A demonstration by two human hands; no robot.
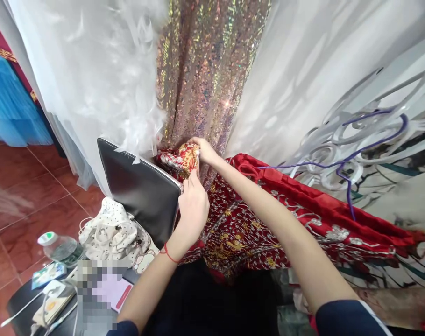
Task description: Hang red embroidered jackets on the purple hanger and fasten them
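A red garment (pixel 233 228) with gold and silver embroidery is spread across in front of me. One end of it is gathered up in a bunch at the middle. My left hand (pixel 194 201), with a red string at the wrist, is closed, its thumb and finger pinching the near edge of that bunch. Just beyond it, my right hand (pixel 203 151) is closed over the bunch's far side, its fingertips partly hidden by the cloth. A black flat panel (pixel 138 186) stands tilted directly left of my left hand. A purple cord (pixel 303 164) runs from the garment's red waistband.
A sequined cloth (pixel 205 70) and white feathered fabric (pixel 121 70) hang ahead. White looped metalwork (pixel 349 140) stands at right. To the left are a polka-dot cloth bag (pixel 110 231), a plastic bottle (pixel 61 247) and cables (pixel 54 303) on a black surface.
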